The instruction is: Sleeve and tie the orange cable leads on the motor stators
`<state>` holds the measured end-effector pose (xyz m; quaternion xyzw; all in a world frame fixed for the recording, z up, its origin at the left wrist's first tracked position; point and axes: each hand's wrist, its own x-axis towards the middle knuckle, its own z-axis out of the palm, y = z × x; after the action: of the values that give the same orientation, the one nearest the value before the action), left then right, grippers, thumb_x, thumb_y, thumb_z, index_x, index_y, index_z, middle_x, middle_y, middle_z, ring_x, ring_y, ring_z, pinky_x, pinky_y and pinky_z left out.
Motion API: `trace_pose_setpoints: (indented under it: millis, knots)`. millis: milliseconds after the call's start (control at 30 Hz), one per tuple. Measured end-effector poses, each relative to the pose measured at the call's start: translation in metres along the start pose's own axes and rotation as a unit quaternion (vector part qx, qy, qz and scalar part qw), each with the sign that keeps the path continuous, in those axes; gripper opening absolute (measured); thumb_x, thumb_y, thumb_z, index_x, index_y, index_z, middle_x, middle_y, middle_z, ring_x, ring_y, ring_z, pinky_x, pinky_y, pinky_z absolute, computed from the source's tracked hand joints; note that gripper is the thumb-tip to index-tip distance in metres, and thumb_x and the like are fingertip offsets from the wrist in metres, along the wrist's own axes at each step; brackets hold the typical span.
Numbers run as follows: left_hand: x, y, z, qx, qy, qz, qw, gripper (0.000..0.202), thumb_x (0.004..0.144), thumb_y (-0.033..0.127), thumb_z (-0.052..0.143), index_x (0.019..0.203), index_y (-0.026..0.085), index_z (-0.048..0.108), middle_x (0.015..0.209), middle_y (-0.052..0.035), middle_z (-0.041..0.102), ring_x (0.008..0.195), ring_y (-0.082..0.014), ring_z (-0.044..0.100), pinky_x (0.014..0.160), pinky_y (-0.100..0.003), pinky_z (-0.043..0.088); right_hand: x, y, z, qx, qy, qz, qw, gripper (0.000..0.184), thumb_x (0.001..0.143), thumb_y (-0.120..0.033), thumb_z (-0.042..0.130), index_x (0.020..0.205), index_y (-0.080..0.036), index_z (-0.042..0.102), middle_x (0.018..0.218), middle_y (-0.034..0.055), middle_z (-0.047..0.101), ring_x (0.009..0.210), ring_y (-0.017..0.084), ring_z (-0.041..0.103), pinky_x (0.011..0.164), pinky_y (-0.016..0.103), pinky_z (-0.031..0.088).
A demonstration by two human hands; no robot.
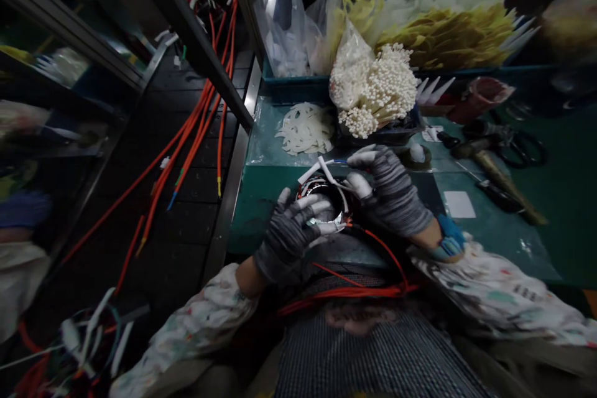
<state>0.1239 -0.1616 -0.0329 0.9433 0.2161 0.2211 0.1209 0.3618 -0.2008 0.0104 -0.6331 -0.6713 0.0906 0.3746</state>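
Observation:
Both my hands wear grey knit gloves with white fingertips. My left hand (pixel 291 230) lies over a round dark wound part (pixel 321 196) at the near edge of the green bench (pixel 489 230), fingers curled on its rim. My right hand (pixel 389 189) pinches thin white sleeved leads (pixel 326 171) that rise from that part. Red wires (pixel 368 286) run from the part down across my lap.
A pile of flat white strips (pixel 305 127) lies behind the part. Bundles of white-tipped sticks (pixel 373 90) and yellow and white sleeving (pixel 448 31) fill bins at the back. Scissors (pixel 522 146) and hand tools (pixel 499 177) lie to the right. Orange cables (pixel 196 130) hang at left over a dark floor.

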Motion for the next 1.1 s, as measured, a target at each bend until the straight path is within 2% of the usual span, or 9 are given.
trace_pose_setpoints:
  millis: [67, 167, 400, 500, 633, 700, 867, 967, 1100]
  knots:
    - [-0.002, -0.002, -0.012, 0.042, 0.027, 0.032, 0.998, 0.017, 0.098, 0.028, 0.079, 0.114, 0.033, 0.077, 0.112, -0.0020, 0.080, 0.106, -0.0242, 0.074, 0.100, -0.047, 0.061, -0.002, 0.004, -0.003, -0.068, -0.035, 0.006, 0.997, 0.042, 0.099, -0.048, 0.064, 0.124, -0.014, 0.072, 0.118, 0.0196, 0.072, 0.113, 0.038, 0.067, 0.104, 0.061, 0.055]
    - [0.007, -0.006, -0.033, 0.107, 0.004, 0.140, 0.984, 0.020, 0.103, 0.017, 0.065, 0.120, 0.024, 0.073, 0.097, -0.0021, 0.078, 0.085, -0.0193, 0.071, 0.068, -0.031, 0.057, 0.001, 0.013, 0.007, -0.130, -0.136, -0.045, 0.981, 0.039, 0.096, -0.035, 0.067, 0.122, -0.007, 0.074, 0.123, 0.0262, 0.069, 0.109, 0.038, 0.066, 0.099, 0.058, 0.058]
    - [0.023, -0.003, -0.065, 0.176, -0.133, 0.223, 0.950, 0.014, 0.103, 0.013, 0.058, 0.105, 0.019, 0.070, 0.095, -0.0064, 0.078, 0.083, -0.0225, 0.071, 0.067, -0.035, 0.054, 0.045, 0.036, 0.026, 0.020, -0.230, -0.286, 0.930, 0.025, 0.102, -0.023, 0.062, 0.124, -0.017, 0.074, 0.121, 0.0111, 0.074, 0.099, 0.018, 0.069, 0.090, 0.033, 0.062]
    - [0.009, 0.000, -0.059, 0.162, -0.079, 0.209, 0.961, 0.016, 0.101, 0.015, 0.059, 0.109, 0.020, 0.072, 0.101, -0.0055, 0.080, 0.095, -0.0223, 0.073, 0.082, -0.038, 0.057, 0.043, 0.037, 0.022, 0.032, -0.135, -0.335, 0.932, 0.023, 0.107, -0.028, 0.058, 0.121, -0.020, 0.074, 0.118, 0.0082, 0.076, 0.099, 0.018, 0.072, 0.087, 0.033, 0.062]
    - [-0.008, -0.009, -0.037, 0.121, 0.004, 0.167, 0.978, 0.017, 0.098, 0.024, 0.065, 0.113, 0.025, 0.075, 0.132, -0.0044, 0.079, 0.134, -0.0251, 0.065, 0.125, -0.049, 0.039, 0.030, 0.048, -0.002, -0.037, 0.050, -0.257, 0.964, 0.020, 0.104, -0.030, 0.065, 0.122, -0.027, 0.074, 0.119, 0.0080, 0.076, 0.105, 0.025, 0.072, 0.091, 0.046, 0.061]
    - [-0.011, -0.020, -0.023, 0.100, 0.034, 0.166, 0.981, 0.013, 0.100, 0.037, 0.071, 0.108, 0.028, 0.074, 0.132, -0.0012, 0.079, 0.139, -0.0246, 0.063, 0.133, -0.051, 0.028, 0.031, 0.058, -0.017, -0.101, 0.107, -0.173, 0.974, 0.023, 0.100, -0.031, 0.070, 0.122, -0.031, 0.075, 0.126, 0.0098, 0.074, 0.116, 0.032, 0.068, 0.104, 0.060, 0.055]
    - [-0.014, -0.040, 0.000, 0.056, 0.030, 0.176, 0.982, 0.026, 0.096, 0.056, 0.079, 0.103, 0.032, 0.074, 0.107, 0.0043, 0.084, 0.119, -0.0202, 0.075, 0.131, -0.049, 0.033, 0.048, 0.079, -0.023, -0.175, 0.116, -0.053, 0.976, 0.019, 0.099, -0.042, 0.075, 0.114, -0.030, 0.077, 0.138, 0.0097, 0.073, 0.138, 0.036, 0.054, 0.125, 0.065, 0.034]
    - [-0.016, -0.023, 0.005, 0.046, 0.057, 0.094, 0.993, 0.020, 0.096, 0.049, 0.081, 0.100, 0.031, 0.073, 0.100, 0.0045, 0.084, 0.108, -0.0200, 0.077, 0.127, -0.047, 0.037, 0.056, 0.083, -0.015, -0.135, 0.114, -0.033, 0.984, 0.027, 0.100, -0.044, 0.075, 0.123, -0.029, 0.074, 0.141, 0.0109, 0.071, 0.139, 0.033, 0.052, 0.128, 0.062, 0.029]
    - [-0.014, 0.013, 0.017, 0.062, 0.132, 0.000, 0.989, 0.027, 0.092, 0.050, 0.084, 0.094, 0.027, 0.070, 0.091, 0.0040, 0.081, 0.098, -0.0211, 0.075, 0.114, -0.046, 0.042, 0.061, 0.079, -0.014, -0.093, 0.105, -0.046, 0.989, 0.022, 0.093, -0.044, 0.080, 0.101, -0.024, 0.080, 0.135, 0.0148, 0.073, 0.134, 0.038, 0.055, 0.121, 0.069, 0.032]
